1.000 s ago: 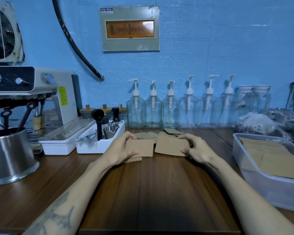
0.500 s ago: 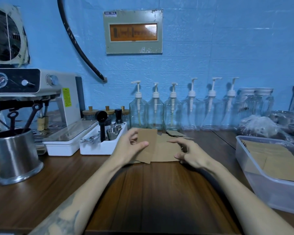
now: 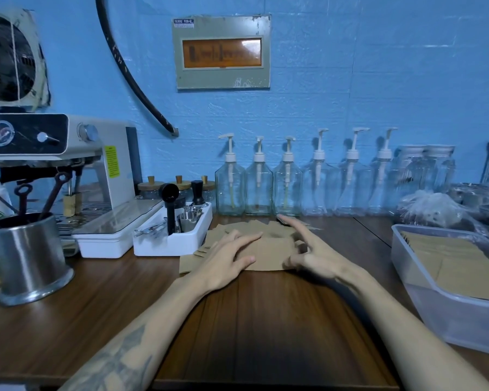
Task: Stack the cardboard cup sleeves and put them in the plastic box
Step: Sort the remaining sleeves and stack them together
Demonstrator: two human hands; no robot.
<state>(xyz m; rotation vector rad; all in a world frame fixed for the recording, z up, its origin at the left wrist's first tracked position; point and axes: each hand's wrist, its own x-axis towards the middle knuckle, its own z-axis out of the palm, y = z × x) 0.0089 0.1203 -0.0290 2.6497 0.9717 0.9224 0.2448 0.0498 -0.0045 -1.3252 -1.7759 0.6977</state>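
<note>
The wooden tabletop (image 3: 266,320) carries everything. At its right edge sits the clear plastic box (image 3: 446,314), with flat brown sleeves already lying inside. In the middle, before the pump bottles (image 3: 259,190), the loose sleeves (image 3: 268,255) lie flattened, tan and overlapping in a rough pile. The left hand (image 3: 226,261) rests on them, fingers straight, grip released. The right hand (image 3: 314,255) hovers beside, blurred, fingers spread, grasping nothing.

Sleeves (image 3: 268,253) centre on counter (image 3: 124,300); plastic box (image 3: 446,314) right; bottles (image 3: 259,190) behind.
</note>
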